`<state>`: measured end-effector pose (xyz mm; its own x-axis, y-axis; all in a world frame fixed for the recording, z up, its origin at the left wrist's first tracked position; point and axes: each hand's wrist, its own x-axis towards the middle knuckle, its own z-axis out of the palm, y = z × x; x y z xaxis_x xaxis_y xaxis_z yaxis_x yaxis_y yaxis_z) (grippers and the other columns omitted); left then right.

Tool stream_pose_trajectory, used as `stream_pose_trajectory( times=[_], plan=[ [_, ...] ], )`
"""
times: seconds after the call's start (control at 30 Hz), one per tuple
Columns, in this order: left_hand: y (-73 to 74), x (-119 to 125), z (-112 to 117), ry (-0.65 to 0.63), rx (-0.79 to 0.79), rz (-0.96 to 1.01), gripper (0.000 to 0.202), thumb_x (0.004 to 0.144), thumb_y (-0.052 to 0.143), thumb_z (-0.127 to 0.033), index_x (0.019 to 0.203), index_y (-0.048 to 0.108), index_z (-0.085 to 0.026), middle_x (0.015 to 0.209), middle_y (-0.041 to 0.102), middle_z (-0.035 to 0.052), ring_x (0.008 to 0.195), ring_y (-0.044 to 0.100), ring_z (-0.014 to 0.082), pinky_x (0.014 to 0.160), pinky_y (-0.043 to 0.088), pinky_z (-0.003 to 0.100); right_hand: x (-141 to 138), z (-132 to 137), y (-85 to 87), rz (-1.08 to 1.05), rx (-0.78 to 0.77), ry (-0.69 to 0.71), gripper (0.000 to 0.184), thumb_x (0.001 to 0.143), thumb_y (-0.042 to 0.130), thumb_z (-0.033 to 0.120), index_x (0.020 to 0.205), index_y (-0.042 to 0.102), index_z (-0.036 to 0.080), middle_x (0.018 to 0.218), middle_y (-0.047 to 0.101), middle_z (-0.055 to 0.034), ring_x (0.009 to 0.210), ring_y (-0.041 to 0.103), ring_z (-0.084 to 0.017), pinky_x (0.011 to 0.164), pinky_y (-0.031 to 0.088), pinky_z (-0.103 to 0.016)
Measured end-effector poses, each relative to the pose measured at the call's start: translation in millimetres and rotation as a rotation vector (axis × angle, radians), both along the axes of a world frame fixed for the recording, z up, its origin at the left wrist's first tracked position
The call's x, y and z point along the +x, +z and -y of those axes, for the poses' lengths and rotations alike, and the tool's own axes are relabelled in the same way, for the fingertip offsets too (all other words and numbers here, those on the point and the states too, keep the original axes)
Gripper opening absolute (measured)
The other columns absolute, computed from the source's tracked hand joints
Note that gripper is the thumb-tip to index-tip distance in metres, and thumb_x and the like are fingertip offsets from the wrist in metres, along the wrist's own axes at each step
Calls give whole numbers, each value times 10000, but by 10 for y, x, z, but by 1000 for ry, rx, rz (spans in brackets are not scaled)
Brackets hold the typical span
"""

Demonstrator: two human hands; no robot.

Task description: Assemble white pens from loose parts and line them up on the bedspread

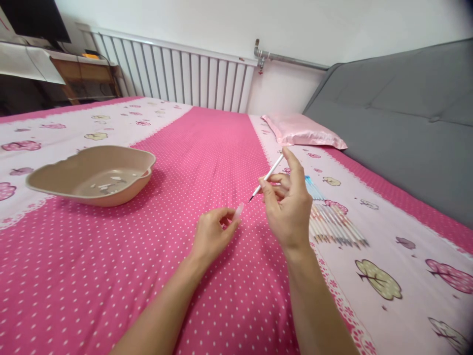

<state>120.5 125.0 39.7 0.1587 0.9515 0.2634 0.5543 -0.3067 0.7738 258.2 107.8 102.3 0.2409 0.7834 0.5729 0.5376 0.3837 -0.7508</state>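
My right hand (pixel 290 199) holds a slim white pencil (pixel 268 174), slanted with its dark point down to the left. The index finger rests at its upper end, and the thumb and other fingers grip it lower down. My left hand (pixel 214 231) pinches a small translucent pink piece (pixel 238 211), whose exact kind I cannot make out. The pencil's point is close to this piece, with a slight gap between them. Right of my right hand, a row of pale pencils (pixel 336 226) lies side by side on the bedspread. Behind them are several light-blue slender items (pixel 313 187), partly hidden by the hand.
A beige basin (pixel 125 197) with several small white bits (pixel 107 187) inside stands at the left on the pink dotted bedspread (pixel 207 148). A pink pillow (pixel 305 130) lies against the grey headboard (pixel 399 108). Behind the bed are a white radiator (pixel 177 71) and a desk with a monitor (pixel 35 19).
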Motion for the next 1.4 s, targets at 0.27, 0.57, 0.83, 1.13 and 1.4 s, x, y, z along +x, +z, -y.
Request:
stream_pose_trajectory(
  times=[0.27,0.57,0.83,1.13,1.4],
  plan=[
    [-39,0,11,-42,76,-25,156,759,548,-255,823,673,-186,723,678,13,619,583,130,605,428,254,-12,-6,2,21,-13,8,587,830,415,206,1389,251,280,981,624,-54,703,602,-154,669,503,-306],
    [-46,-5,6,-39,72,-14,156,758,545,-265,822,668,-192,728,681,15,620,585,135,611,436,261,-30,-3,19,17,-55,46,550,843,419,226,1373,282,279,953,636,-52,708,612,-158,693,508,-313],
    [-43,-5,8,-43,70,1,162,756,554,-266,833,677,-194,732,683,12,622,585,133,610,433,257,-34,-21,-8,34,-59,64,547,837,434,217,1367,308,268,926,631,-43,709,617,-150,691,507,-300],
    [-30,-10,10,-33,65,41,167,765,563,-279,842,675,-183,750,691,29,639,601,138,621,452,264,-69,-66,-83,66,-50,66,529,836,450,199,1345,333,285,863,642,-23,751,622,-165,727,505,-318],
    [-25,-12,21,-45,70,63,157,767,570,-267,839,676,-177,747,688,28,640,600,135,621,456,263,-67,-57,-79,50,-44,83,500,842,459,211,1327,360,287,884,646,-25,755,624,-163,738,503,-316]
  ],
)
